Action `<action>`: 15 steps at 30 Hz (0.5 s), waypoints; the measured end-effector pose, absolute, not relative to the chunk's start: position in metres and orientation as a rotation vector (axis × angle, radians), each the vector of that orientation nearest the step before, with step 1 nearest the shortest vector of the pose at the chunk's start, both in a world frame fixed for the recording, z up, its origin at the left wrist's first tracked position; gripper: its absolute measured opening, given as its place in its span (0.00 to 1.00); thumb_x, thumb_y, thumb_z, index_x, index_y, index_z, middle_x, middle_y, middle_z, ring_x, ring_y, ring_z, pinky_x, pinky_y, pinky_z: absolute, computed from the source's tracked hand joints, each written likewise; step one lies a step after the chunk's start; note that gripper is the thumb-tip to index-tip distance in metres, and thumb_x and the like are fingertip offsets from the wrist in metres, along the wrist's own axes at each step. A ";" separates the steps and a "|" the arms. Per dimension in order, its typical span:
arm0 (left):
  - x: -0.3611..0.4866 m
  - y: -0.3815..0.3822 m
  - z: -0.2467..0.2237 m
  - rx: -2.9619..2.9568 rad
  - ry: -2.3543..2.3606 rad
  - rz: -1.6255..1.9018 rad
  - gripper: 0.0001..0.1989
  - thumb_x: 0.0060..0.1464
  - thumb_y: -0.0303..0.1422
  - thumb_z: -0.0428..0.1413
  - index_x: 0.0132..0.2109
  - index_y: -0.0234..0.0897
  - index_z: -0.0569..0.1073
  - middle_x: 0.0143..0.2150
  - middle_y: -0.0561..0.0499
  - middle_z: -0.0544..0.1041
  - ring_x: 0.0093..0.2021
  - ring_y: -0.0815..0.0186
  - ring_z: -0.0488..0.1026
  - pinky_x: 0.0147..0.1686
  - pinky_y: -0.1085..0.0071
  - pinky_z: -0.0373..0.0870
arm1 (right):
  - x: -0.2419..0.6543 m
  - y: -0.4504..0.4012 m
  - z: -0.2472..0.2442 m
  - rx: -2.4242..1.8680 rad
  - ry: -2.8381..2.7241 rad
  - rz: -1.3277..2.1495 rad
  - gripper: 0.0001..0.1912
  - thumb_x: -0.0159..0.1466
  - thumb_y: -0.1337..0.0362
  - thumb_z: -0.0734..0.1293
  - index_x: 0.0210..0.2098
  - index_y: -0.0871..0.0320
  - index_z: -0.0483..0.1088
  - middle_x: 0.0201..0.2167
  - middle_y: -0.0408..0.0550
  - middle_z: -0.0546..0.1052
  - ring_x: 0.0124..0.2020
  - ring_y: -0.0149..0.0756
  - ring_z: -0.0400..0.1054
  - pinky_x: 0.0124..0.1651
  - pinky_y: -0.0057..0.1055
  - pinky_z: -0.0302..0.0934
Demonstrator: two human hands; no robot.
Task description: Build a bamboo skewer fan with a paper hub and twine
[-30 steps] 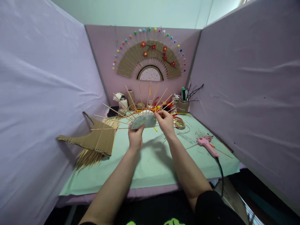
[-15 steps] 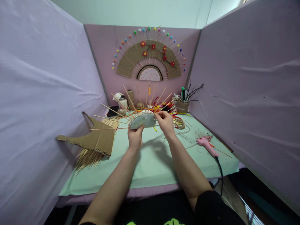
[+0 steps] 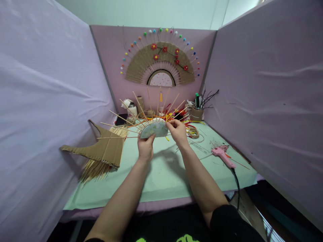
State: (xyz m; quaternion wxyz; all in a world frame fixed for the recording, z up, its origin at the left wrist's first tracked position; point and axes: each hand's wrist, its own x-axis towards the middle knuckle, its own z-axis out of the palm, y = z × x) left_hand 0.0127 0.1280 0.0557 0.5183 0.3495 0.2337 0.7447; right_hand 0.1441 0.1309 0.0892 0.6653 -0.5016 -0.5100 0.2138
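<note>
A pale half-round piece (image 3: 157, 129) with thin wooden sticks (image 3: 138, 111) fanning out from its curved edge is held up above the table. My left hand (image 3: 145, 148) grips its lower left part, thumb on the near face and fingers behind. At the right end of the curve, the thumb and forefinger of my right hand (image 3: 178, 132) are pinched together by the base of a stick. Those fingertips hide what exactly lies between them.
Cut cardboard (image 3: 106, 148) rests on a bundle of sticks (image 3: 97, 172) at left. A pink glue gun (image 3: 223, 157) with a black cable lies at right. Twine, jars and a pen holder (image 3: 197, 113) line the back. A decorated fan (image 3: 141, 65) hangs on the back panel.
</note>
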 end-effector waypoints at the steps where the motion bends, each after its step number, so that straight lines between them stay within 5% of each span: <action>1: 0.013 0.128 0.056 0.842 0.564 1.788 0.27 0.32 0.31 0.72 0.43 0.39 0.73 0.44 0.49 0.80 0.46 0.62 0.77 0.51 0.63 0.72 | 0.145 0.132 0.089 -1.135 -1.155 0.468 0.11 0.54 0.56 0.66 0.25 0.57 0.69 0.22 0.42 0.73 0.25 0.33 0.65 0.31 0.30 0.60; 8: 0.012 0.130 0.053 0.826 0.586 1.798 0.28 0.34 0.32 0.71 0.45 0.41 0.72 0.45 0.51 0.79 0.47 0.62 0.76 0.53 0.61 0.71 | 0.143 0.127 0.084 -1.132 -1.135 0.005 0.11 0.60 0.61 0.60 0.38 0.57 0.71 0.41 0.53 0.72 0.47 0.44 0.65 0.53 0.43 0.59; 15: 0.011 0.133 0.048 0.982 0.692 1.840 0.25 0.38 0.34 0.70 0.46 0.37 0.74 0.45 0.47 0.79 0.47 0.60 0.76 0.53 0.61 0.70 | 0.114 0.108 0.072 -0.979 -1.600 -0.477 0.19 0.63 0.63 0.62 0.53 0.51 0.69 0.51 0.53 0.72 0.54 0.46 0.65 0.60 0.45 0.53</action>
